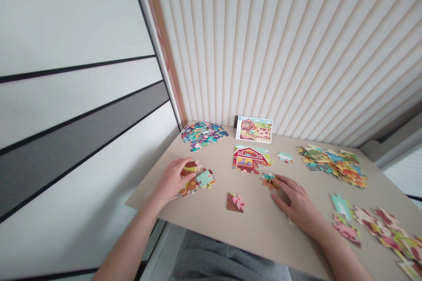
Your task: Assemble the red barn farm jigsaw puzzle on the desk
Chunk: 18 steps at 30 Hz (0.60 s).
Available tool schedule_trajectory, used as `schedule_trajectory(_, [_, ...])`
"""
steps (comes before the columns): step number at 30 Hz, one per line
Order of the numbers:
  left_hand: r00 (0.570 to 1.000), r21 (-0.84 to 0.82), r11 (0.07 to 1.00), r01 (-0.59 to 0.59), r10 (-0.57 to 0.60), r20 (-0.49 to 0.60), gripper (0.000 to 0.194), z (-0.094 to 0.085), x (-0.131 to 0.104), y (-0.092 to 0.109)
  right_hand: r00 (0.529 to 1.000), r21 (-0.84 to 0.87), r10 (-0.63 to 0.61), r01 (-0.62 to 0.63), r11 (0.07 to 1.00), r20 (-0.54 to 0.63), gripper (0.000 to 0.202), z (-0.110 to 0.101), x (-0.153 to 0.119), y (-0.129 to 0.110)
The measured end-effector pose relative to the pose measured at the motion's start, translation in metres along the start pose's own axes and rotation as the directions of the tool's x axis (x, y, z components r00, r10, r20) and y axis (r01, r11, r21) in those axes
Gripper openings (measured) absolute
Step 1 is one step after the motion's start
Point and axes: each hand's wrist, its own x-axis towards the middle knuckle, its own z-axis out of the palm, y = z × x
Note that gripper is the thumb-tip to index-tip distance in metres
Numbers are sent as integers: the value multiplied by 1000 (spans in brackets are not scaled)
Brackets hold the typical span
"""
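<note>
My left hand (pixel 171 180) rests at the left side of the table, fingers over a small heap of puzzle pieces (pixel 189 184). Its thumb and index finger are apart, and a pale green piece (pixel 205 178) lies just beyond them. My right hand (pixel 295 199) is stretched out flat, its fingertips at a puzzle piece (pixel 270 181) with blue and brown on it. That piece lies just below the partly joined barn puzzle (pixel 250 158), apparently apart from it. A pink pig piece (pixel 235 202) lies alone between my hands.
A picture card (pixel 254 129) of the barn scene leans upright at the back. Piles of pieces lie at the back left (pixel 202 135) and right (pixel 332 164). A single piece (pixel 285 157) sits beside the barn. More loose pieces (pixel 382 228) spread along the right.
</note>
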Motion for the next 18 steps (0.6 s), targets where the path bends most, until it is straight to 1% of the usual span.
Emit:
schedule_trajectory(6, [999, 12, 999, 48, -48, 20, 44, -7, -1, -6, 1000, -19, -9, 9, 1000, 20, 50, -2, -1, -2])
schedule_trajectory(10, [999, 90, 995, 53, -52, -12, 43, -9, -3, -6, 1000, -37, -5, 6, 999, 26, 50, -3, -1, -2])
schedule_trajectory(12, [1000, 120, 993, 3, -2, -11, 42, -8, -4, -1, 1000, -36, -1, 2, 999, 26, 50, -2, -1, -2])
schedule_trajectory(13, [999, 126, 991, -39, 38, 9, 43, -6, -6, 4, 1000, -35, -1, 1, 999, 26, 50, -2, -1, -2])
schedule_trajectory(16, [979, 110, 978, -175, 161, 128, 52, -1, -10, 21, 1000, -36, -4, 5, 999, 27, 50, -1, -2, -1])
schedule_trajectory(18, [960, 92, 971, -222, 200, 196, 58, 4, -10, 31, 1000, -38, -6, 7, 999, 26, 50, -1, -2, -1])
